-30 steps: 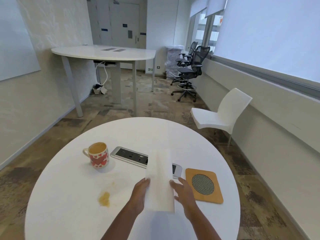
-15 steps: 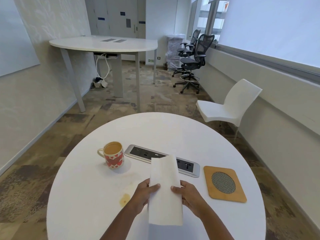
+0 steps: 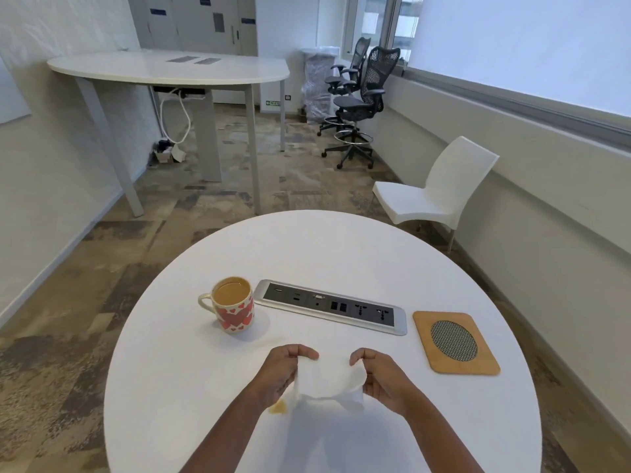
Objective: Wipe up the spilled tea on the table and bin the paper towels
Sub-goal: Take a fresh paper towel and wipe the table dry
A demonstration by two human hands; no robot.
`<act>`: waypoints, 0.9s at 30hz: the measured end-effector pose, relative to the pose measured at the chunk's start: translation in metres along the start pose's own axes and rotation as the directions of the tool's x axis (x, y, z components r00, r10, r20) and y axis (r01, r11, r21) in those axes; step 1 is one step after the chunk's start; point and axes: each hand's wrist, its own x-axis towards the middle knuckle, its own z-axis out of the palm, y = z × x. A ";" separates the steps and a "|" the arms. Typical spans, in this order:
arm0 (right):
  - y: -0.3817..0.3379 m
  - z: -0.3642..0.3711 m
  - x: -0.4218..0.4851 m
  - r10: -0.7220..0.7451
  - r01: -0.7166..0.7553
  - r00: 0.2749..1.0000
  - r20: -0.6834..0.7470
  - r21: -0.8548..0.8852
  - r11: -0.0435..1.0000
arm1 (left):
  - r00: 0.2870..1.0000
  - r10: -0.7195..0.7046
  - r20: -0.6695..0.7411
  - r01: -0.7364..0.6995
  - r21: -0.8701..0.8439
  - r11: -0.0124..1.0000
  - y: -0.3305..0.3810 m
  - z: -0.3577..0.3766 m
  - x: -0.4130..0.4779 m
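A white paper towel is stretched and crumpled between both hands above the round white table. My left hand grips its left edge with curled fingers. My right hand pinches its right edge. A small yellow-brown tea spill lies on the tabletop just below my left wrist, partly hidden by the arm and towel. The towel does not visibly touch the spill.
A heart-patterned mug full of tea stands left of a recessed socket panel. A wooden trivet lies at the right. A white chair, office chairs and a high table stand beyond. No bin is in view.
The towel, held upright as a long strip before, is now folded down and bunched wide between my hands. The view has shifted left to right, so the spill sits under my left wrist.
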 end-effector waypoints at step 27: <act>0.011 0.052 0.026 -0.117 0.135 0.897 -0.426 0.012 0.991 | 0.824 0.535 -0.185 -0.296 0.665 0.686 -0.015 -0.049 0.024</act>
